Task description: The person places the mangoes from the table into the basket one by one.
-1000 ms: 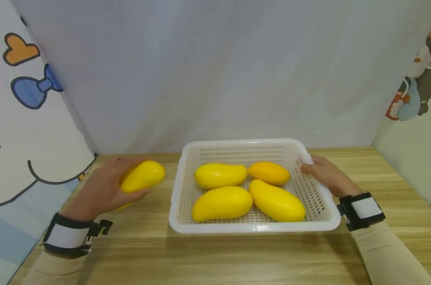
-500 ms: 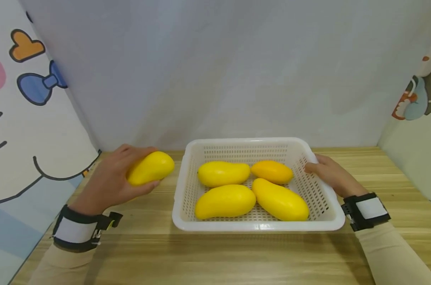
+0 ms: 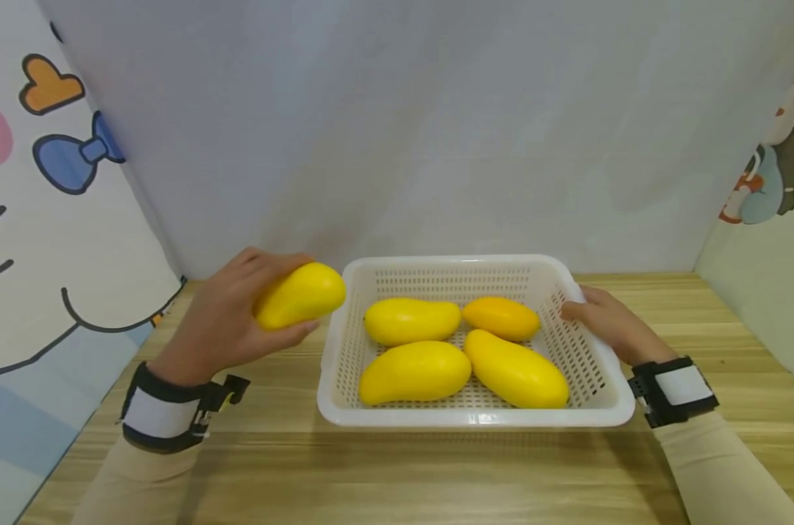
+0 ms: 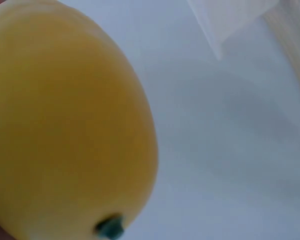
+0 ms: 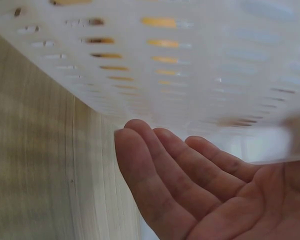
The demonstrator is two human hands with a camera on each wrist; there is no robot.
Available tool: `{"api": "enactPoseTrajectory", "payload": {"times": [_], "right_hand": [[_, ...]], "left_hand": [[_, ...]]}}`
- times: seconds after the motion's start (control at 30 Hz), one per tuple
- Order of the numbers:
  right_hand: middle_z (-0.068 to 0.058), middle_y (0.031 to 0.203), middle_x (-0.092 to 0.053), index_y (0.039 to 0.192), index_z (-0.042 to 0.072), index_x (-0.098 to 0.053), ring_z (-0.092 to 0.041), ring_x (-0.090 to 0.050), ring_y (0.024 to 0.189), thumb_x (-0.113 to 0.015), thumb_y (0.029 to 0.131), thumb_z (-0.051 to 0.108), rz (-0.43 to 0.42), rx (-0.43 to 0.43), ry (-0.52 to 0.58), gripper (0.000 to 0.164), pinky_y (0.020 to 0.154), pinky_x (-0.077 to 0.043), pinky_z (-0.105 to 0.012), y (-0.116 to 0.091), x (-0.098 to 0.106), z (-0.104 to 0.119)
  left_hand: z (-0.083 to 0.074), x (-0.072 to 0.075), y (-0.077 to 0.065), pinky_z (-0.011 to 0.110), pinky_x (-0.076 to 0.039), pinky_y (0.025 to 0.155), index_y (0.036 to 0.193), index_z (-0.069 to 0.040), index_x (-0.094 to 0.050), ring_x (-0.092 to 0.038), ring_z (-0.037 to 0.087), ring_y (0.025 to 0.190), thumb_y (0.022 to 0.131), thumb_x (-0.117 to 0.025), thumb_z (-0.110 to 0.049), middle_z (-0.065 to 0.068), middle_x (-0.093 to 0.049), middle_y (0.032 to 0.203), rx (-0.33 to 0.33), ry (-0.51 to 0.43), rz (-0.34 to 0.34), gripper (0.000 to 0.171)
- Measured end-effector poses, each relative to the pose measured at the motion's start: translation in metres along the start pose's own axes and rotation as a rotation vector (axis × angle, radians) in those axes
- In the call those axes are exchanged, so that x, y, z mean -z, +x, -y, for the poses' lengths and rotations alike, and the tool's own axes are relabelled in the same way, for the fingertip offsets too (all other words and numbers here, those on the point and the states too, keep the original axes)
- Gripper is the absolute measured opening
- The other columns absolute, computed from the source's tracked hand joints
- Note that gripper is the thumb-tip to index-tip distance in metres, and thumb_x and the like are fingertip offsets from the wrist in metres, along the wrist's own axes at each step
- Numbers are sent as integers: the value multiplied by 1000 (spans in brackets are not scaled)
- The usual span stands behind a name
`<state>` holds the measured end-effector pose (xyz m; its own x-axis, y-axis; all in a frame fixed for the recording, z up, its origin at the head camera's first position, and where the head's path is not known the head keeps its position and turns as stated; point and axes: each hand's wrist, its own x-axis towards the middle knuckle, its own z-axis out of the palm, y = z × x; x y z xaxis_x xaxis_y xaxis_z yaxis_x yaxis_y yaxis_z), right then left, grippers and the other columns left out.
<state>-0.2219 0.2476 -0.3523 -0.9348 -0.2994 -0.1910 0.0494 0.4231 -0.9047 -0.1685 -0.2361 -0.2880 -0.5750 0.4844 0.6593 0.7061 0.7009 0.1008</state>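
My left hand (image 3: 235, 313) holds a yellow mango (image 3: 302, 294) between thumb and fingers, raised beside the left rim of the basket. In the left wrist view that mango (image 4: 70, 120) fills the left half, a small green stem at its lower end. A white perforated plastic basket (image 3: 475, 417) holds three yellow mangoes and one orange-yellow mango (image 3: 500, 318). At the basket's right side my right hand (image 3: 609, 324) grips the rim, thumb inside. The right wrist view shows this hand's fingers (image 5: 160, 175) under the basket's outer wall (image 5: 205, 75).
Under everything lies a wood-grain tabletop (image 3: 370, 474). A pale curtain-like backdrop (image 3: 436, 131) closes off the back. Panels with cartoon prints stand at the left (image 3: 68, 248) and at the right (image 3: 773, 240).
My left hand has lifted the mango and carried it rightward, up to the basket's left rim. My right hand keeps its grip on the basket. The whole view has shifted slightly.
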Motion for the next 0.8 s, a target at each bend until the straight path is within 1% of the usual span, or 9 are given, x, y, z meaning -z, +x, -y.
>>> {"api": "enactPoseTrajectory", "payload": {"times": [0.1,0.27,0.47,0.8], "right_hand": [[-32,111,-54,139,3,-28,-36,-64,80,-41,94,18,-4,0,-5,48,63,-52,-51,0,0,0],[-32,111,-53,139,2,-28,-36,-64,80,-40,94,17,-4,1,-6,49,63,-52,-51,0,0,0],[-32,110,-54,138,1,-28,-36,-64,80,-40,94,17,-4,0,-13,48,63,-52,-51,0,-1,1],[-30,110,-55,139,2,-28,-36,-64,79,-41,94,19,-3,-28,-16,50,63,-52,-51,-1,0,1]], "left_hand": [[-5,0,5,32,-45,66,129,-24,-52,-45,12,92,67,-76,-47,-5,-60,109,-8,-12,-12,70],[-10,-1,10,32,-44,67,129,-23,-53,-45,12,92,68,-75,-45,-4,-61,108,-20,-33,-9,68],[-14,-1,12,32,-45,66,128,-22,-53,-45,12,93,68,-75,-46,-4,-60,109,-24,-41,-7,68],[-19,-2,16,30,-44,67,130,-27,-51,-45,10,94,70,-71,-51,-7,-59,112,-46,-36,-12,67]]}}
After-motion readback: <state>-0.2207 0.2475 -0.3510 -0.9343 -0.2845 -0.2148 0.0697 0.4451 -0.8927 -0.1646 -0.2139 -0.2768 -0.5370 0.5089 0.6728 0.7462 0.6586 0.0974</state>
